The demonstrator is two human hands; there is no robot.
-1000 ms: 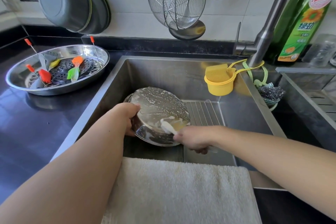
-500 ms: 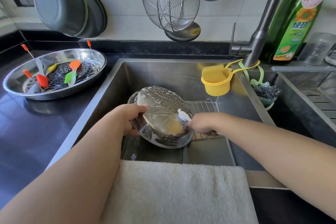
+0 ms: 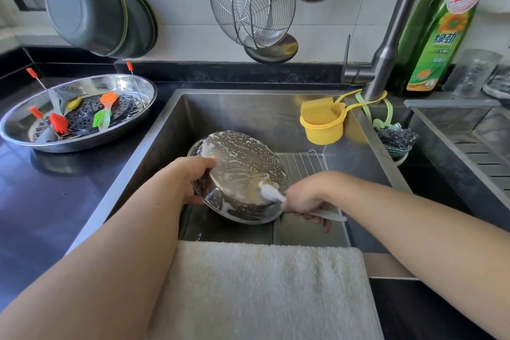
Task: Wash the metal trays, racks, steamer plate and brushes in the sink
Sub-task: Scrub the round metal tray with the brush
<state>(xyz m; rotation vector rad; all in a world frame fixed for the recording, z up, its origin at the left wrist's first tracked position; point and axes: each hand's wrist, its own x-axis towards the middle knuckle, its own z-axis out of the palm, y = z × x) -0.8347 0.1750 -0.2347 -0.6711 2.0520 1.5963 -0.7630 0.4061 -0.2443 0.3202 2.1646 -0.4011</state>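
A round, shallow stainless-steel tray (image 3: pixel 240 171), streaked with white suds, tilts over the steel sink (image 3: pixel 248 116). A wire metal rack (image 3: pixel 303 164) lies on the sink floor behind it. On the black counter, a large oval steel tray (image 3: pixel 82 141) holds a dark perforated steamer plate (image 3: pixel 82 116) and red, orange, green and yellow silicone brushes (image 3: pixel 103 117).

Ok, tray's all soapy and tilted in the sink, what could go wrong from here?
The left hand grips the soapy tray by its rim only; it could slip and bang onto the wire rack. The scrubbing brush in the right hand may flick suds onto the towel in front.
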